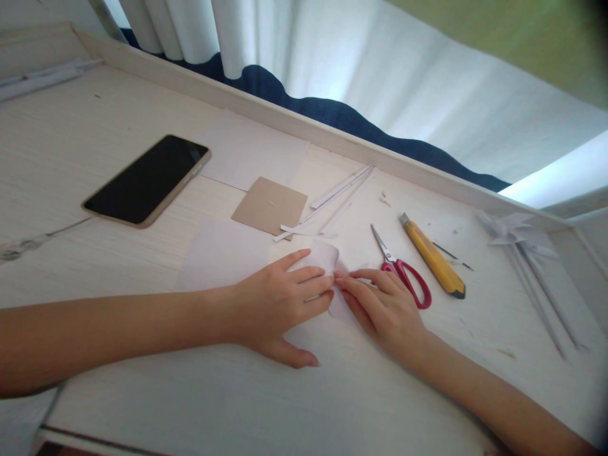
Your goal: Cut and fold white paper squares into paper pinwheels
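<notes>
My left hand (280, 304) lies flat on the desk, fingers stretched out and pressing down on a small folded piece of white paper (327, 256). My right hand (380, 304) meets it from the right, its fingertips pressing the same paper where the two hands touch. Most of the paper is hidden under the fingers; a curled part sticks up behind them. Red-handled scissors (403, 272) lie just right of my right hand.
A yellow utility knife (434, 256) lies beyond the scissors. A brown card square (270, 204), thin paper strips (339, 188), white sheets (218, 253) and a black phone (147, 179) lie further back. A white paper pinwheel (517, 234) rests at right. A raised desk edge (285, 120) runs behind.
</notes>
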Motion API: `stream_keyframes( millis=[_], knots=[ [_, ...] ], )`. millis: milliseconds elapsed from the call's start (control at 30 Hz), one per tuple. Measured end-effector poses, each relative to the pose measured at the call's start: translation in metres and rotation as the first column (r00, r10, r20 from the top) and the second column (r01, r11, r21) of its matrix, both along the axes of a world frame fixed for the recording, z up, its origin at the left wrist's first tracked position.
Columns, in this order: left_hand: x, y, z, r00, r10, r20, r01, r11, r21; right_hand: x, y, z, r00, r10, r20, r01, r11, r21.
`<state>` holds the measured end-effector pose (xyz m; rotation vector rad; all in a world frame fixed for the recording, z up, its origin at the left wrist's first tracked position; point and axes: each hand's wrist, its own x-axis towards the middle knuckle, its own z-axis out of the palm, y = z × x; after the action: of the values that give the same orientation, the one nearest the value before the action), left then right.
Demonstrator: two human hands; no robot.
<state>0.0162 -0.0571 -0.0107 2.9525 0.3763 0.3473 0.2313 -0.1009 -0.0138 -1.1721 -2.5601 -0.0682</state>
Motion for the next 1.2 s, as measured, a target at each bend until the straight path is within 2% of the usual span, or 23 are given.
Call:
stream_keyframes(
  millis=[267, 400, 567, 900, 1100, 1200],
  knots=[
    [0.002, 0.001, 0.005, 1.000, 0.001, -0.006, -0.001, 1.000, -0.009, -0.004, 0.007, 0.016, 1.000, 0.001, 0.008, 0.000, 0.998, -0.068],
    [0.002, 0.001, 0.005, 1.000, 0.002, 0.002, -0.002, 1.000, -0.004, -0.001, 0.008, 0.020, 0.996, 0.032, 0.080, -0.030, 0.999, -0.027],
    [0.002, 0.000, 0.003, 1.000, -0.001, 0.015, 0.001, 1.000, 0.007, 0.000, 0.004, 0.017, 0.989, 0.022, 0.150, -0.028, 0.999, 0.043],
    [0.003, 0.001, 0.004, 1.000, -0.009, 0.029, 0.009, 1.000, 0.004, -0.003, 0.004, 0.010, 0.990, 0.027, 0.137, -0.036, 0.997, 0.061],
    [0.001, 0.005, 0.004, 1.000, -0.015, 0.008, 0.015, 0.997, -0.078, -0.004, 0.002, 0.009, 0.995, 0.006, 0.095, -0.009, 1.000, 0.025],
    [-0.003, 0.011, 0.010, 0.999, 0.007, 0.031, -0.003, 0.990, -0.138, -0.005, 0.002, 0.009, 0.996, 0.003, 0.085, -0.005, 1.000, 0.029]
  ],
)
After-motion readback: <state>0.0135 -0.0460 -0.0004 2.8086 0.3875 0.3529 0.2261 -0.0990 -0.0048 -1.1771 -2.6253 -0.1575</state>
